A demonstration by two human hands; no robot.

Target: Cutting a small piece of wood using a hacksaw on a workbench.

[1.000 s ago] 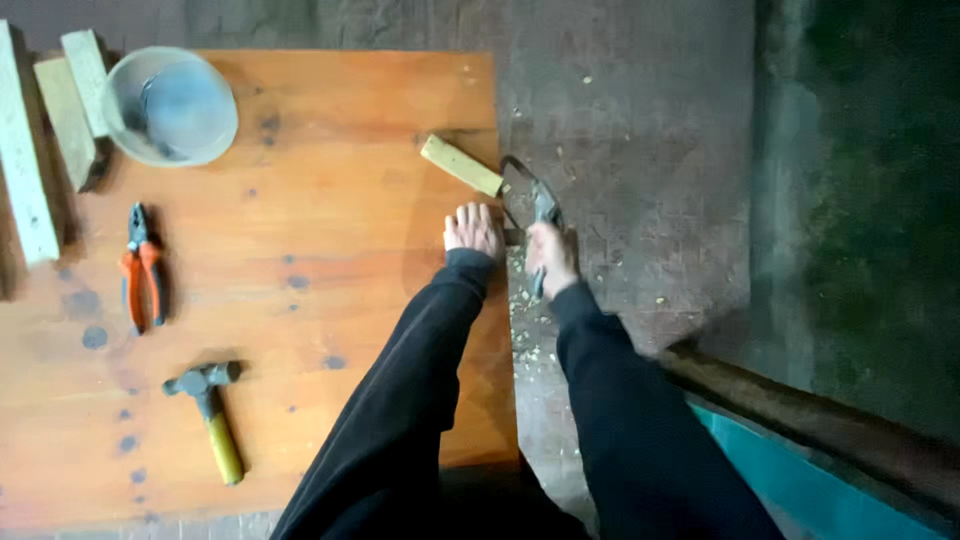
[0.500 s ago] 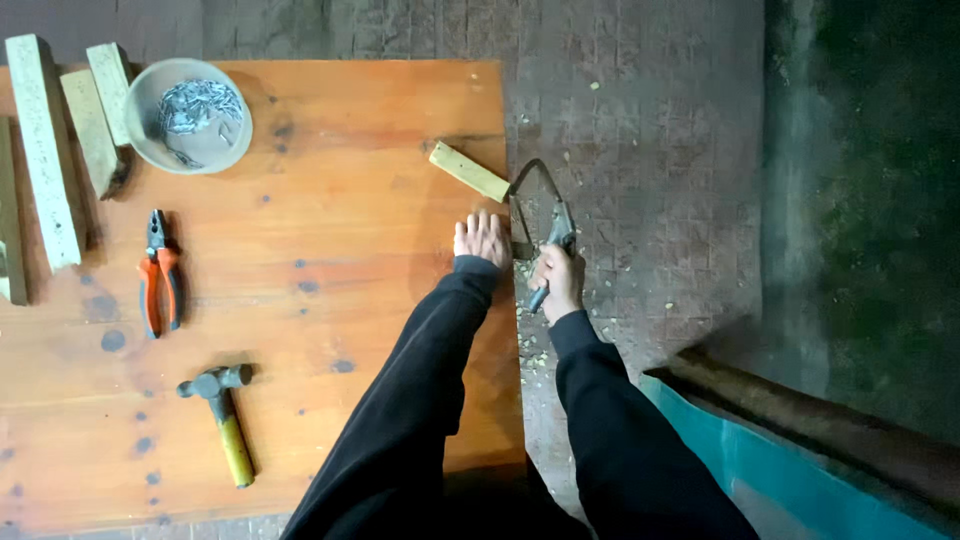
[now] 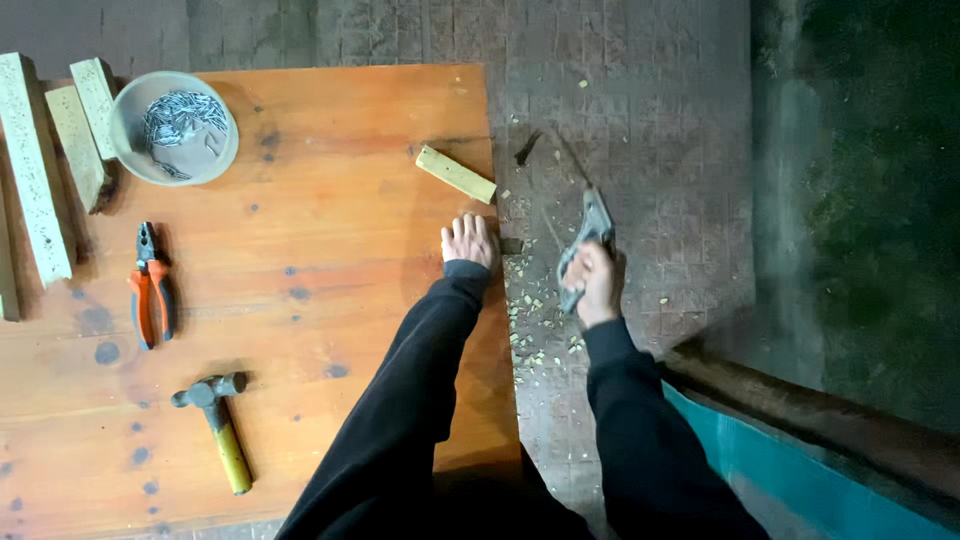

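The right hand (image 3: 592,283) is wrapped tight round the grey handle of a small saw (image 3: 583,232), held out past the edge of the surface (image 3: 330,200), over the paved floor (image 3: 640,120). The thin blade runs up and away from the knuckles; its far end blurs against the paving. Being off the edge, the saw seems kept where the blade has room to move without cutting into the board.

The left hand (image 3: 468,241) lies flat, fingers together and pressed down at the rim of the surface. Just beyond its little-finger side a short dark stub (image 3: 511,246) pokes over the edge; it looks as though the palm is pinning a strip there so it cannot shift, though the strip itself is hidden under the hand. Pale chips (image 3: 530,310) are scattered on the floor between the two hands, below the stub.

Just ahead of the left hand lies a short pale block (image 3: 456,174), squared and slanted. Further to that hand's left, on the knotty, spotted orange board, are pliers (image 3: 150,285) with orange grips and a hammer (image 3: 215,425) with a yellow handle. At the far corner stands a grey bowl (image 3: 125,140) of nails (image 3: 180,115), beside rough pale battens (image 3: 35,165).
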